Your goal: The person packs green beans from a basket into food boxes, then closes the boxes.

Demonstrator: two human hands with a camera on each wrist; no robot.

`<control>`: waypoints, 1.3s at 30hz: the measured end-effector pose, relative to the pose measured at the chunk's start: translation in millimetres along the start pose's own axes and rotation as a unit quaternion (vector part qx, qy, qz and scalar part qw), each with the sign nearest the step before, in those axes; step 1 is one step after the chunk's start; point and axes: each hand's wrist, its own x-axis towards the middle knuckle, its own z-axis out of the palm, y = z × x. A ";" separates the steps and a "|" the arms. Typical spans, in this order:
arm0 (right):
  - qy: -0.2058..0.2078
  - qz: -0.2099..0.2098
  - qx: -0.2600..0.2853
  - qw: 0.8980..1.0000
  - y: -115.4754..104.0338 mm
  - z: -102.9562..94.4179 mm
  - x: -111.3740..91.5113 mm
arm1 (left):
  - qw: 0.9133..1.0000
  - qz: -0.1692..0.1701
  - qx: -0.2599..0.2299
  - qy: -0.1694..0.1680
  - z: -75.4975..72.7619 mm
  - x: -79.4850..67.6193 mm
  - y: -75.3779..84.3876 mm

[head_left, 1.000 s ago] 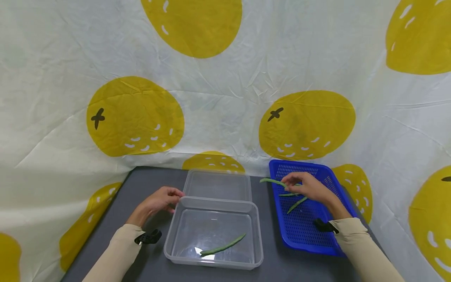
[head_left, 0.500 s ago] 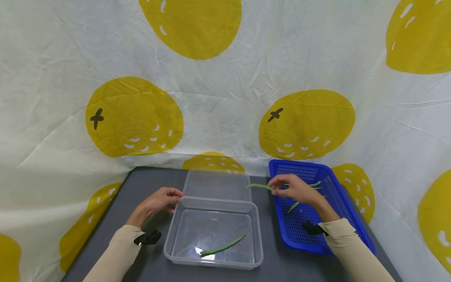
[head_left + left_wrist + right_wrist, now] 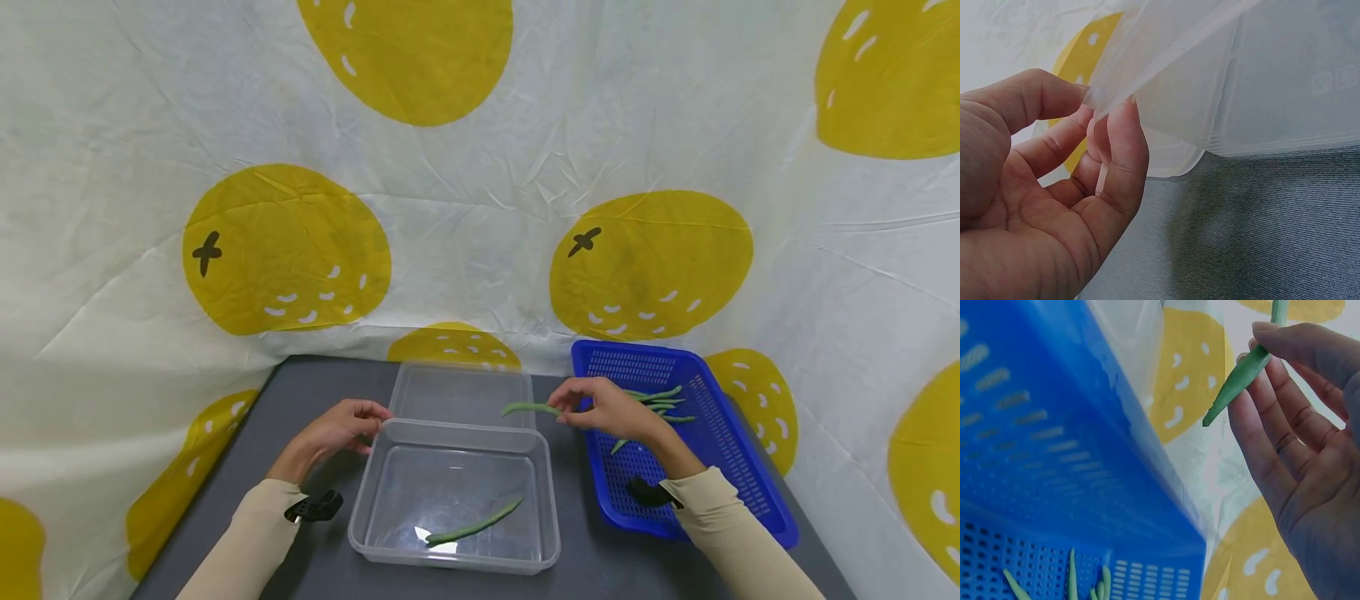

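Note:
In the head view my right hand (image 3: 611,410) pinches a green bean (image 3: 528,408) between thumb and fingers, over the left rim of a blue basket (image 3: 750,492). The right wrist view shows the held green bean (image 3: 1238,381) with one pointed end sticking out below the thumb. My left hand (image 3: 341,432) grips the back left corner of a clear plastic container (image 3: 453,562); up close, the left hand (image 3: 1054,175) has thumb and fingers on its rim (image 3: 1113,94). One green bean (image 3: 476,525) lies on the container's floor.
Several more green beans (image 3: 663,404) lie inside the basket. Behind the container, a clear lid (image 3: 465,392) lies flat on the dark table (image 3: 315,383). A white cloth with yellow fruit prints (image 3: 480,250) hangs along the back and sides.
My right hand has moved left with the green bean, from above the basket to its left rim, uncovering more beans there. The left hand and the container have stayed in place.

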 end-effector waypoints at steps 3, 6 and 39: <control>-0.006 -0.014 0.003 1.000 -2.9 5.4 2.7 | 1.000 0.001 0.002 -0.001 -0.4 -0.2 0.4; -0.019 -0.028 0.011 0.999 -5.1 10.8 5.5 | 1.000 -0.001 0.001 -0.001 -0.3 0.0 0.5; -0.082 -0.037 0.059 0.994 -19.2 37.2 23.4 | 1.000 0.000 0.000 -0.013 -5.5 1.0 2.3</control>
